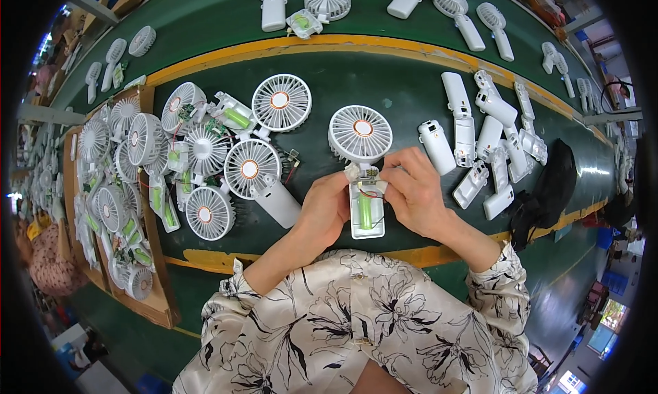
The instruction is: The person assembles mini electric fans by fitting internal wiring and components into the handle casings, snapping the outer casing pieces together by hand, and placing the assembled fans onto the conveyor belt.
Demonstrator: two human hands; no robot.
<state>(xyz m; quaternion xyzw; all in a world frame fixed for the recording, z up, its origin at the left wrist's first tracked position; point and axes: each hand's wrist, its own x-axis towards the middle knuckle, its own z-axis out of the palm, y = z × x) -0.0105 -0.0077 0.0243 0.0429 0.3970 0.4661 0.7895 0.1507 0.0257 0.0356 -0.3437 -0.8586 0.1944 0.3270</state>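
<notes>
A white handheld fan [360, 135] lies in front of me, its round grille pointing away and its handle toward me. The handle is uncovered, showing a green battery cell [366, 212], thin red and black wires and a small circuit board [370, 175]. My left hand [322, 207] closes on the handle's left side, with a pale covering on a fingertip. On the other side my right hand [415, 194] pinches near the board and wires; whatever small part sits between its fingertips is hidden. A white handle cover [436, 147] lies just right of that hand.
At left, a cardboard box [167, 284] is heaped with fans, and several more opened fans [205, 147] lie beside it. Loose white handle shells [499, 137] and a black cloth [548, 192] are at right. Finished-looking fans [327, 2] stand on the green belt beyond the yellow edge.
</notes>
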